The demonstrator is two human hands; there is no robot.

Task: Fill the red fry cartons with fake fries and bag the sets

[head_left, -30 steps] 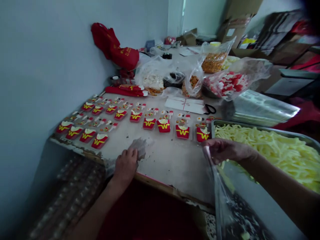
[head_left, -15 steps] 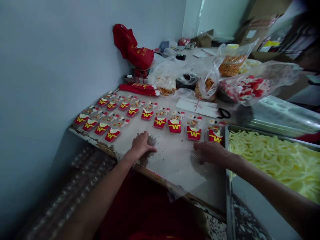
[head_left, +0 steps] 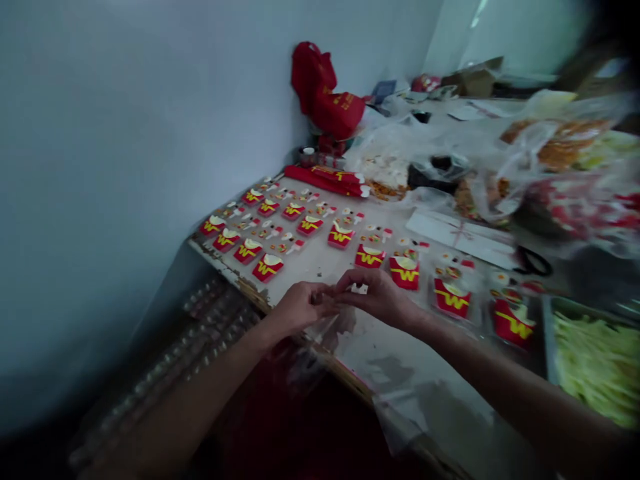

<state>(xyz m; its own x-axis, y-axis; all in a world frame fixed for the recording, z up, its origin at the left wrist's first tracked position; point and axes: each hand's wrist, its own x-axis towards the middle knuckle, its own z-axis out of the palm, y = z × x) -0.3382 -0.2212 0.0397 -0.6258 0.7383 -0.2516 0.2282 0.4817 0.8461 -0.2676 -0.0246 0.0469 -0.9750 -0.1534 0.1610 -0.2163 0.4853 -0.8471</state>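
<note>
L hand (head_left: 303, 307) & R hand (head_left: 377, 297) meet at the fingertips nr the front edge of the surface (head_left: 315, 260); can't tell if either pinches anything. Clear plastic film (head_left: 400, 417) lies over the edge, to R of that meeting pt. Prob. best: light fingertip grip, R wrist clear of the red-fronted packs (head_left: 453, 297). Tray (head_left: 549, 337) at far R holds pale yellow strips (head_left: 593, 360); clear bag (head_left: 590, 203) behind has red & white pcs, blurred.

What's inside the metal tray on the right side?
Pale yellow strips, piled up like fries. They cover the bottom of the tray, so I can't see what's underneath.
</note>
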